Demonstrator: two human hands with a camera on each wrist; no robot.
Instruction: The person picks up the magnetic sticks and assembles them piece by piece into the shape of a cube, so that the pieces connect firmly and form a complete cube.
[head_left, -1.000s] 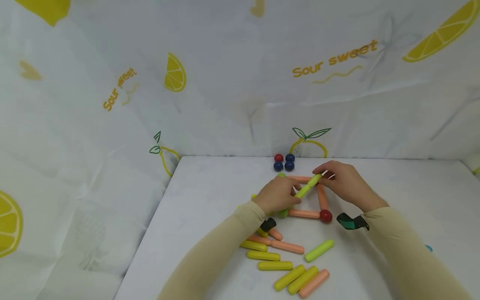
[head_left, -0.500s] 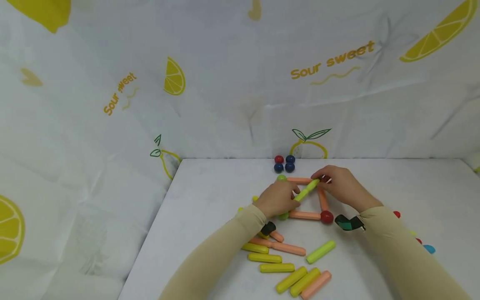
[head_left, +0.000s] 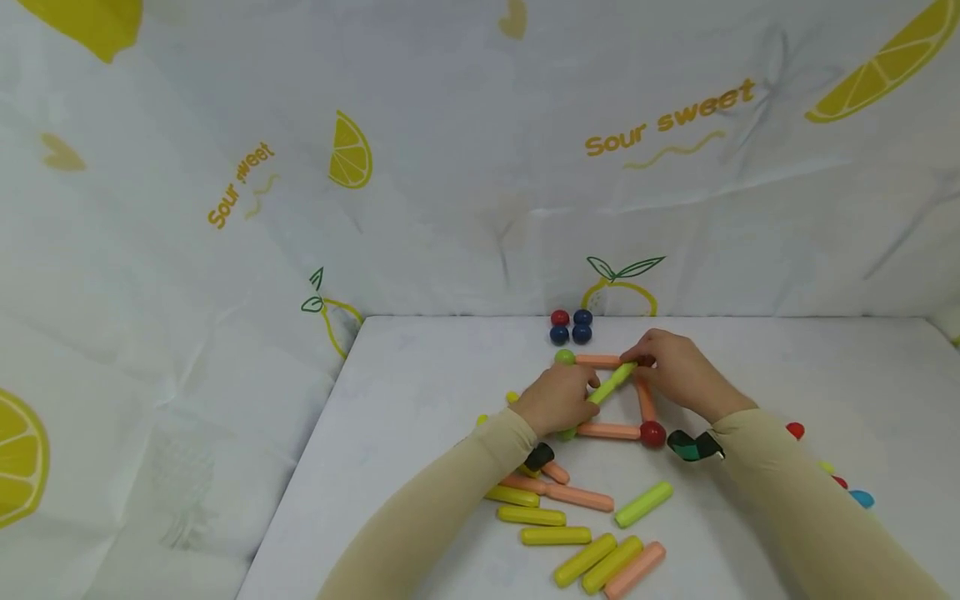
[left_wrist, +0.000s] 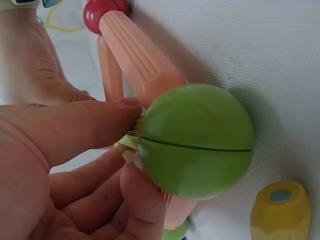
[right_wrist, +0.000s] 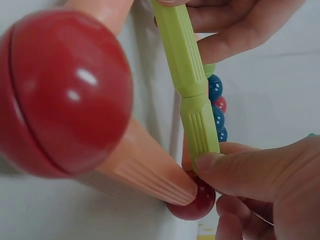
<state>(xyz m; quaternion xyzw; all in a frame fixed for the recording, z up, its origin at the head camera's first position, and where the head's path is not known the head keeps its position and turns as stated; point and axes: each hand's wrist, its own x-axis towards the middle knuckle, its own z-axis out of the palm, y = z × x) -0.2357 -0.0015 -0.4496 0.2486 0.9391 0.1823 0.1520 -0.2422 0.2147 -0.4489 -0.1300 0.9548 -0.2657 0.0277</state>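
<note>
A square frame lies on the table, built from orange rods (head_left: 611, 431) with green balls at its left corners and red balls at its right ones. Diagonally across it runs a lime-green rod (right_wrist: 186, 65), two sticks joined end to end. My left hand (head_left: 558, 398) pinches its near end right beside the near-left green ball (left_wrist: 197, 142). At the other end, my right hand (head_left: 681, 375) grips the rod between thumb and fingers, close over the far-right red ball (right_wrist: 192, 204). The near-right red ball (head_left: 652, 433) stands apart from both hands.
Several loose yellow sticks (head_left: 555, 536), orange sticks (head_left: 636, 571) and a lime-green stick (head_left: 643, 504) lie nearer the front. One red and several blue balls (head_left: 581, 333) sit by the back edge. Small coloured pieces (head_left: 861, 498) show beside the right sleeve.
The lime-green rod's far end has come down toward the far-right red ball, with my right hand shifting slightly lower and left. My left hand stays nearly in place.
</note>
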